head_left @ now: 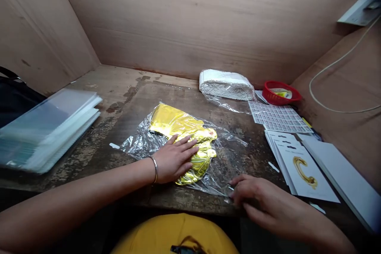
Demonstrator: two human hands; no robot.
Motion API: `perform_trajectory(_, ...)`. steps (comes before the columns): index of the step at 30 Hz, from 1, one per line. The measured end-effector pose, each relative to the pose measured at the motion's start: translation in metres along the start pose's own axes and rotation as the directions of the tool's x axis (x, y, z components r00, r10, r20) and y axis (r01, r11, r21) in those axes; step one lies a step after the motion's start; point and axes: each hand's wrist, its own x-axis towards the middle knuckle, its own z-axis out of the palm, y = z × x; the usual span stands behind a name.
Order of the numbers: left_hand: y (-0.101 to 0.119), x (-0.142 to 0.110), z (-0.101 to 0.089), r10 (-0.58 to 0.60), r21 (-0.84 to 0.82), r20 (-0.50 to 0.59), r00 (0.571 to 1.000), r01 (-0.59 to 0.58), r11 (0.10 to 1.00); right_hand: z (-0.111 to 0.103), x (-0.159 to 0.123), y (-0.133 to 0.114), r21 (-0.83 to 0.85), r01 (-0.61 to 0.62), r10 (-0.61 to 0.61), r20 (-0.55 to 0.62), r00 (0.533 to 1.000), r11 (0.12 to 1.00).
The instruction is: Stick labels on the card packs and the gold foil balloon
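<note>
A gold foil balloon [178, 123] lies folded flat inside a clear plastic bag [229, 162] on the worn wooden table [131, 103]. My left hand [174, 158] presses flat on the bag over the foil, fingers apart, with a metal bangle on the wrist. My right hand [262, 202] sits at the bag's near edge, its curled fingertips pinching the plastic. Part of the foil is hidden under my left hand.
A stack of clear sleeves [50, 127] lies at the left. At the back stand a silver-and-white bundle [224, 85] and a red basket [281, 93]. A printed label sheet [278, 117] and cards with a gold shape [303, 170] lie at the right.
</note>
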Motion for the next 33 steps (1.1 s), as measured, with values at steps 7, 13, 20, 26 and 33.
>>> perform_trajectory(7, 0.032, 0.022, 0.007, -0.021, -0.052, -0.135, 0.991, 0.014, 0.999, 0.000, 0.029, -0.016, 0.012, -0.143, 0.139, -0.323, 0.936, 0.990)
perform_trajectory(13, 0.034, 0.031, 0.021, -0.042, -0.147, -0.201, 0.979, 0.012, 0.989, 0.016, 0.027, -0.017, 0.117, -0.193, 0.209, -0.148, 0.967, 0.974)
perform_trajectory(20, 0.041, 0.014, 0.013, -0.238, -0.396, -0.376, 0.896, 0.077, 0.915, 0.027, 0.032, 0.006, 0.841, -0.272, 0.638, -0.108, 0.762, 0.467)
perform_trajectory(26, 0.045, 0.010, 0.018, -0.266, -0.475, -0.423, 0.866, 0.037, 0.879, 0.016, 0.068, -0.007, 0.930, -0.187, 0.650, -0.069, 0.757, 0.316)
perform_trajectory(33, 0.050, 0.007, 0.023, -0.223, -0.464, -0.465, 0.857, -0.021, 0.886, 0.024, 0.098, -0.012, 0.981, -0.147, 0.598, 0.043, 0.800, 0.125)
